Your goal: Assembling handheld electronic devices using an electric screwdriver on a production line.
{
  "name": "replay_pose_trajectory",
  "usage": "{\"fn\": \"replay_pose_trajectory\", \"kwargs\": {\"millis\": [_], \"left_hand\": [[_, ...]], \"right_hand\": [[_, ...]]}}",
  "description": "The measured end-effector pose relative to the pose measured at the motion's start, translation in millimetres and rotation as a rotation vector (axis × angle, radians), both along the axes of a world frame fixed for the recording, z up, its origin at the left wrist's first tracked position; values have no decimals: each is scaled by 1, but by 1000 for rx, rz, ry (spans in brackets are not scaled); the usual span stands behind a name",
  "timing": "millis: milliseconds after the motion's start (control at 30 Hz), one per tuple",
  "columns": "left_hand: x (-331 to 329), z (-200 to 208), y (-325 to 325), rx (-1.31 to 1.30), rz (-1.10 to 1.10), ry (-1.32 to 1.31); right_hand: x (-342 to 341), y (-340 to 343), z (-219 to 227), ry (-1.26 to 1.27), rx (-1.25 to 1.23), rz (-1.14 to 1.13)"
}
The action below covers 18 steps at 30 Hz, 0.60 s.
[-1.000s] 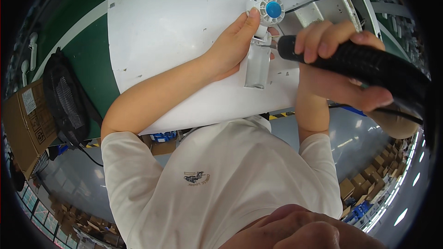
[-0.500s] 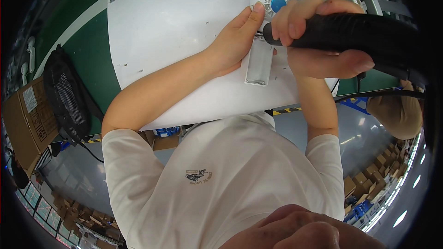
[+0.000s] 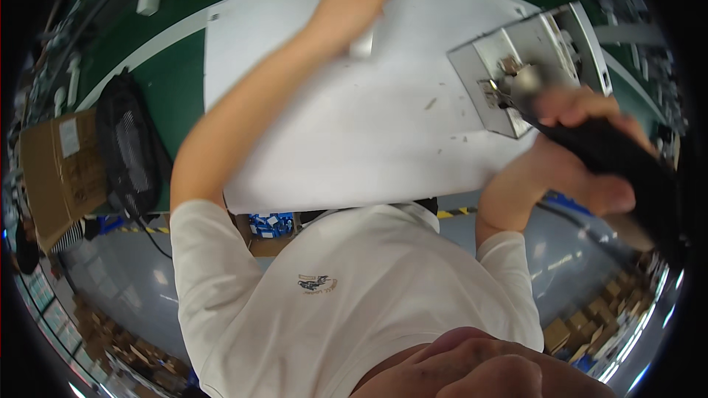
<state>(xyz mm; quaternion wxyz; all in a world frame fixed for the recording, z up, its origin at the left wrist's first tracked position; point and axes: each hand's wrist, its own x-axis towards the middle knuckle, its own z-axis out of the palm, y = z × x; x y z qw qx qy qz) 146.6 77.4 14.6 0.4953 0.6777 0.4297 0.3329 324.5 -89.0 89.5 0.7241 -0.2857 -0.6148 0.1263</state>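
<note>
At the far edge of the white work sheet, my left hand (image 3: 346, 11) is closed round a white plastic device (image 3: 362, 46). Its round head is cut off by the picture's top edge, and the hand hides its middle. On the right, my right hand (image 3: 571, 151) grips a thick black electric screwdriver (image 3: 608, 151). The tool's front end is smeared by motion and points at an open metal box (image 3: 479, 66) with a small mechanism inside. I cannot tell whether the tip touches that mechanism.
The white sheet (image 3: 317, 140) has small dark scraps on it and lies on a green table (image 3: 177, 66). To the left are a black mesh bag (image 3: 129, 144) and a cardboard box (image 3: 63, 169). A carton of blue packets (image 3: 271, 225) stands below the front edge.
My left hand has carried the white device away, up to the sheet's far edge. The screwdriver in my right hand has left the device and swung right and nearer, over the metal box.
</note>
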Motion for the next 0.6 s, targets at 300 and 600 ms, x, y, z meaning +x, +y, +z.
{"fn": "replay_pose_trajectory", "kwargs": {"millis": [300,600], "left_hand": [[-119,38,214,307,273,1367],[-314,-40,289,305,808,1242]], "right_hand": [[-30,2,-17,249,-496,-112],[-29,-1,3,221,-157,8]]}}
